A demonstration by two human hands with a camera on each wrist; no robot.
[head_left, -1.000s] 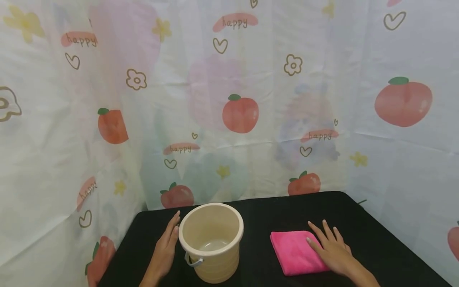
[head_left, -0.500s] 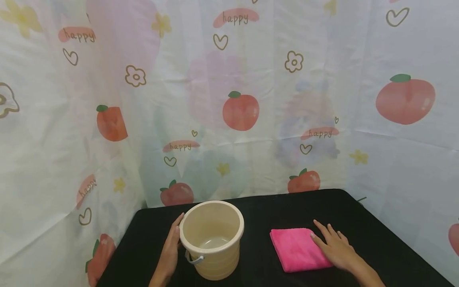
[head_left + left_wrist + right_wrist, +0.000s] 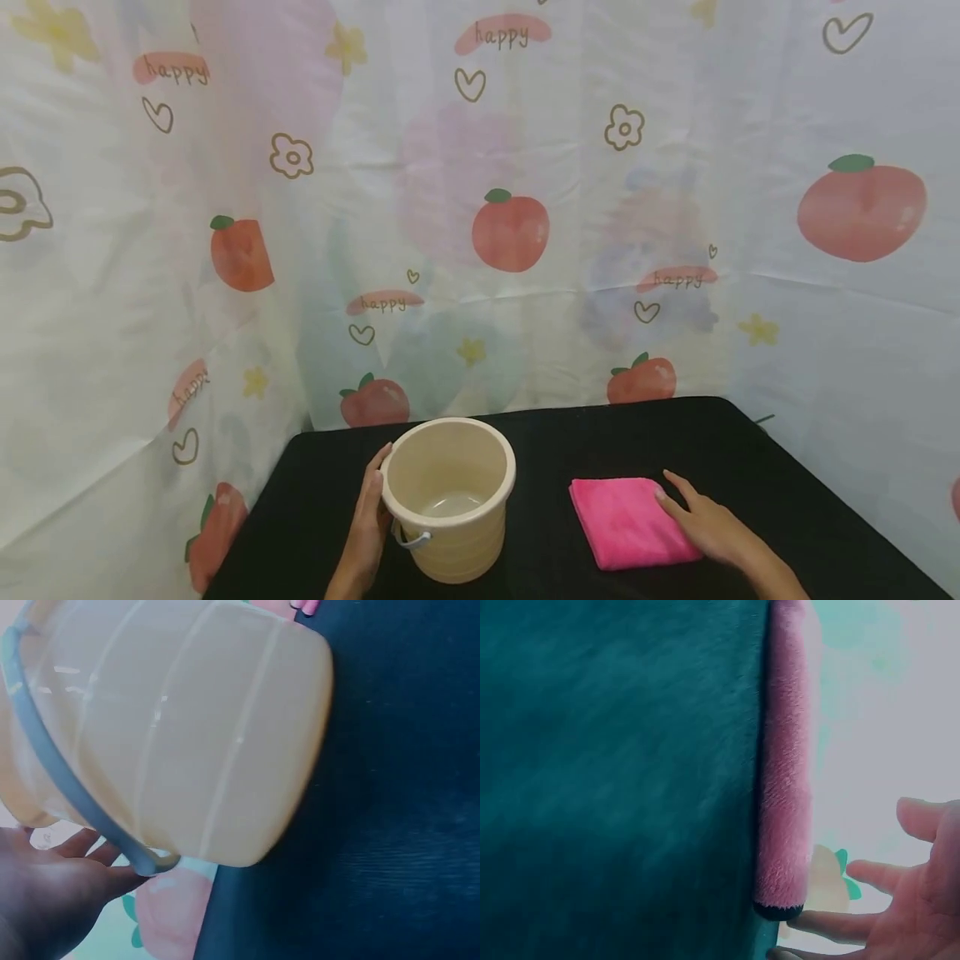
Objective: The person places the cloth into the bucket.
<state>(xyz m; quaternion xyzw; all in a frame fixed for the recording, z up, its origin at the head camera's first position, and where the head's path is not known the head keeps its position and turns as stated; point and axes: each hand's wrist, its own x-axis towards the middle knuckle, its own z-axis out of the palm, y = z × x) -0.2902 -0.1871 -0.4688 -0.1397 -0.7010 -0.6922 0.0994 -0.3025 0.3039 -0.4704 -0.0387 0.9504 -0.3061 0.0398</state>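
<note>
A cream bucket (image 3: 472, 546) stands upright on the black-covered table, its inside bare and its grey handle (image 3: 415, 541) hanging down at the front left. My left hand (image 3: 365, 525) lies along the bucket's left side, fingertips right at the wall below the rim. In the left wrist view, the extended fingers (image 3: 80, 844) reach behind the handle. A folded pink towel (image 3: 626, 523) lies flat to the right of the bucket. My right hand (image 3: 708, 527) is at the towel's right edge with fingers extended. The right wrist view shows these fingers spread by the towel's side (image 3: 784, 765).
The black tabletop (image 3: 555, 433) extends behind and between the bucket and towel. A white curtain (image 3: 540, 333) printed with red fruit, hearts and the word "happy" encloses the back and both sides.
My left hand has moved right, closing the gap to the bucket's side. The right hand has shifted slightly right and down along the towel's edge. Bucket and towel stay put.
</note>
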